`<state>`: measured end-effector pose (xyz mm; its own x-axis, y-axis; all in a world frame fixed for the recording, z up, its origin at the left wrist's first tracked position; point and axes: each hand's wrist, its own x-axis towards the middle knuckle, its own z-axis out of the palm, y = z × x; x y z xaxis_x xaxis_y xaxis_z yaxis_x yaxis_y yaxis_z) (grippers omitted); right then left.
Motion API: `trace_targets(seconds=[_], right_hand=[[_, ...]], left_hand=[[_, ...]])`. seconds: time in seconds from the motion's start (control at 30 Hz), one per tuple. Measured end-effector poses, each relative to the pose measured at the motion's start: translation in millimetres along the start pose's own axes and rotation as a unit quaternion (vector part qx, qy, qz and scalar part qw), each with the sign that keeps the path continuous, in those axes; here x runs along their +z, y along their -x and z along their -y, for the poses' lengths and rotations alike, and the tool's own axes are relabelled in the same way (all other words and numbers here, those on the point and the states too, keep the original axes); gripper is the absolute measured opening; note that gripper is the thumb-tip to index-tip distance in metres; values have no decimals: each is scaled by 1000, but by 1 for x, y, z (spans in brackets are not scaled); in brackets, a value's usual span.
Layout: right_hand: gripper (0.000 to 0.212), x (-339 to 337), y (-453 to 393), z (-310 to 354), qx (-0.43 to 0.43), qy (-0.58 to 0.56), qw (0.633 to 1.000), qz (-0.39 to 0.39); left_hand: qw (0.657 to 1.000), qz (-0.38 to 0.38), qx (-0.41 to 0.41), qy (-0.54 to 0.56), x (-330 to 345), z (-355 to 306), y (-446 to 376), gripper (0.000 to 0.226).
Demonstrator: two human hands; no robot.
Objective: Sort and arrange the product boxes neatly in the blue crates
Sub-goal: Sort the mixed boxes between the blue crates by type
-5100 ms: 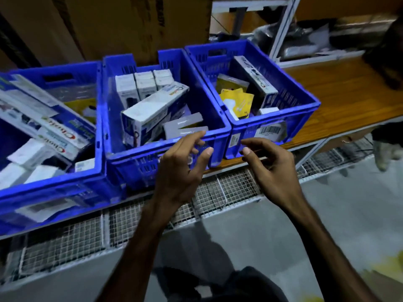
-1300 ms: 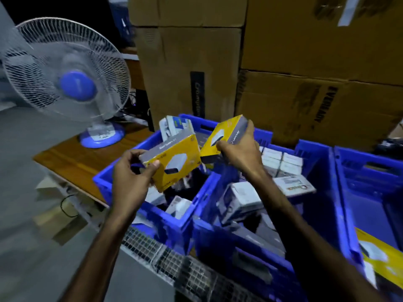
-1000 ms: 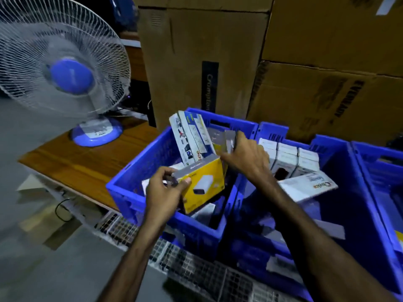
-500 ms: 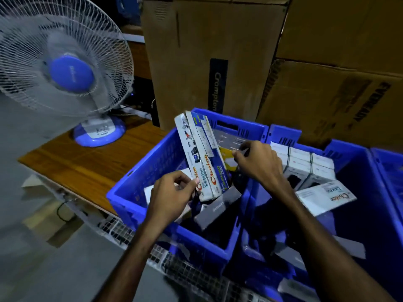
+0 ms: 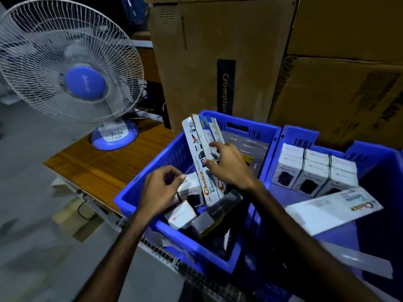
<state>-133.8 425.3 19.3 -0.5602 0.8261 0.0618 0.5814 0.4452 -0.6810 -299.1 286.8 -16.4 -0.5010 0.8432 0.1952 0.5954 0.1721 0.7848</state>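
Fan [image 5: 72,81] left of crates [image 5: 139,192]; cartons [image 5: 218,51] apparently behind.

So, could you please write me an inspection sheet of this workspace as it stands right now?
Surface: wooden tabletop, with a wire mesh shelf below its front edge.
Job's things: left blue crate holds two long Choice boxes leaning upright, small white boxes and a grey box jumbled; middle blue crate holds a neat row of white boxes and one long Choice box lying flat.
Clutter: nothing seen.
Grippers: left hand pinches a small white box; right hand grips the leaning boxes.
Cables: dark cable under the table edge.
Surroundings: table fan, stacked cardboard cartons.
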Motion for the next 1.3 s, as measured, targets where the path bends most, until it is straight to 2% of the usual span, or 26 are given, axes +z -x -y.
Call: trace_targets(seconds=[0.2,0.3,0.37,0.5,0.67,0.8,0.93,1.0,1.1,1.23,1.3], right_hand=[[121,23,-41,-11,152,26,980,130],[145,41,-55,-18,212,76,966,130],[150,57,-60,-14,234,104,961,105],[142,75,-62,-2,248,121,960,46],[132,72,-55,1,237,95,967,-21],[125,54,-52,23,215,4,970,-110],[110,20,-43,48,111,-165,962,-188],[107,10,-35,54,92,-246,942,-210],[95,2,-12,62,94,-369,891,-247],[78,-1,40,61,106,-502,829,-221],[61,-1,65,53,112,-558,790,-228]], left_hand=[[995,77,46,32,0,14,-23,5],[993,82,53,66,1,25,-30,13],[990,78,54,102,5,29,-33,15],[985,93,42,138,13,32,-36,7],[980,110,68,153,13,30,-34,11],[969,82,73,220,6,31,-33,13],[963,48,68,257,0,30,-34,16],[963,40,65,260,-1,27,-33,15],[957,37,89,274,-4,20,-29,12],[946,42,145,288,-11,14,-21,13],[941,44,182,282,-11,12,-18,12]])
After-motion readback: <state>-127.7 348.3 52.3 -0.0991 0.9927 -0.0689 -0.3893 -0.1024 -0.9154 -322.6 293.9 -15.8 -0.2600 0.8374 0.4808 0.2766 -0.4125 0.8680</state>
